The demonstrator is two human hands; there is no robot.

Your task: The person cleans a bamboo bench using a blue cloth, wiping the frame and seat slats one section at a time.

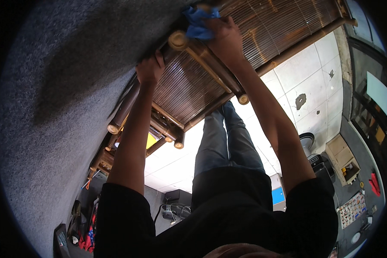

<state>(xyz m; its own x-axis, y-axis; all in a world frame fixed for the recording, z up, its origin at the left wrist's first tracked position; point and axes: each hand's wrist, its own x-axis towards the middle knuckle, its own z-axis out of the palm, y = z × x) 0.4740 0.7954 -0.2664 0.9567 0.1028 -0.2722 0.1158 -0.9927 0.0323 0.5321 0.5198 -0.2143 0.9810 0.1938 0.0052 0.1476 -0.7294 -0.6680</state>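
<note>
A crumpled blue cloth (197,23) is in my right hand (226,39), pressed against the bamboo furniture by the grey wall. The fingertips are partly hidden by the cloth. My left hand (151,69) is closed round the dark bamboo rail (129,106) along the wall side of the lower part. Between my arms lies a slatted bamboo surface (189,88), brown and glossy. A round cut pole end (177,40) stands out between my two hands. Farther right stretches a longer slatted bamboo panel (284,26), past my right wrist.
The rough grey wall (73,69) runs close along the left. Pale floor tiles (316,77) with dark broken spots lie to the right. A wooden box (342,159) stands at the right, and black equipment with cables (176,210) sits at the lower middle. Something yellow (152,140) shows below the bamboo frame.
</note>
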